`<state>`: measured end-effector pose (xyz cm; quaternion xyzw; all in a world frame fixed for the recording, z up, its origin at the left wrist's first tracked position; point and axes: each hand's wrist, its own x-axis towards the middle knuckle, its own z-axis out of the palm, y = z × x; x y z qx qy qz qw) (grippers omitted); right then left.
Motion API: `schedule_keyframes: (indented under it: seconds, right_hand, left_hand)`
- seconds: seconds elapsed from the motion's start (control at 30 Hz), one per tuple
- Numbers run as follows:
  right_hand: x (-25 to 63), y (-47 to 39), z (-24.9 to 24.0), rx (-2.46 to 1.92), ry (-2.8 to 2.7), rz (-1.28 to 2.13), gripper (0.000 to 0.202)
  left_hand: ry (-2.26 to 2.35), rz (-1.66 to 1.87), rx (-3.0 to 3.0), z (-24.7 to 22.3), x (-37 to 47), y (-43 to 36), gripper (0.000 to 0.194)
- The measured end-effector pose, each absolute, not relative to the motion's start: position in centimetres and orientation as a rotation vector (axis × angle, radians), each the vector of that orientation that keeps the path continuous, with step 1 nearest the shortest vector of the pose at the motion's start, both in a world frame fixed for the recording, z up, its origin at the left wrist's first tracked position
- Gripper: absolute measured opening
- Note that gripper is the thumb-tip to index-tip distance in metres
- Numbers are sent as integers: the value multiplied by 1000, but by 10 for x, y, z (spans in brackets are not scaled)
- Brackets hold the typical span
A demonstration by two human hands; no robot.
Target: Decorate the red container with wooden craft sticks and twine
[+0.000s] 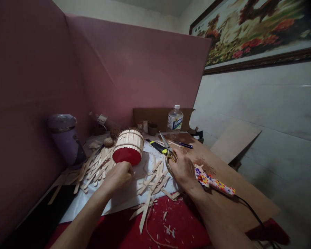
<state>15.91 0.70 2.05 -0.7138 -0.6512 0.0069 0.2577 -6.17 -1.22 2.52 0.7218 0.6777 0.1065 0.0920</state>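
A round container clad in pale craft sticks, with twine bands around it, lies tipped on its side with its red base facing me. Just below that base is my left hand, its fingers curled closed; what they hold, if anything, is hidden. My right hand grips a pair of scissors by the gold-coloured handles, blades pointing up and away. Beside the scissors lies a black and yellow utility knife. Loose craft sticks are strewn between my hands.
More craft sticks are heaped at left, near a purple cup. A plastic bottle stands at the back. To the right are a flower-patterned glue gun with a black cord and a dark blue pen. Scraps litter the red cloth.
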Motion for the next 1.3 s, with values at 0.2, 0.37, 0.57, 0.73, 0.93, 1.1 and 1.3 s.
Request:
schedule_keyframes:
  seconds: [0.2, 0.37, 0.57, 0.73, 0.93, 1.1, 1.3]
  right_hand:
    - [161, 8, 20, -1894, -1747, 4, 35]
    - [162, 9, 20, -1884, -1703, 11, 38]
    - [163, 11, 18, -1759, -1589, 9, 41]
    - [163, 13, 16, -1652, -1546, 59, 42]
    - [158, 18, 11, -1258, -1455, 478, 33]
    - [151, 17, 10, -953, -1337, 830, 40]
    - [151, 11, 14, -802, -1279, 1008, 46]
  left_hand:
    - [2169, 88, 2209, 25, -66, -13, 26]
    - [2183, 64, 2230, 26, -60, -15, 26]
    - [1787, 133, 2252, 26, -45, -21, 21]
    - [1633, 133, 2269, 16, -39, -26, 17]
    - [1514, 435, 2112, 13, -43, -17, 14]
    - [1345, 619, 1750, 7, -39, -16, 22]
    - [1290, 861, 1671, 18, -37, -18, 30]
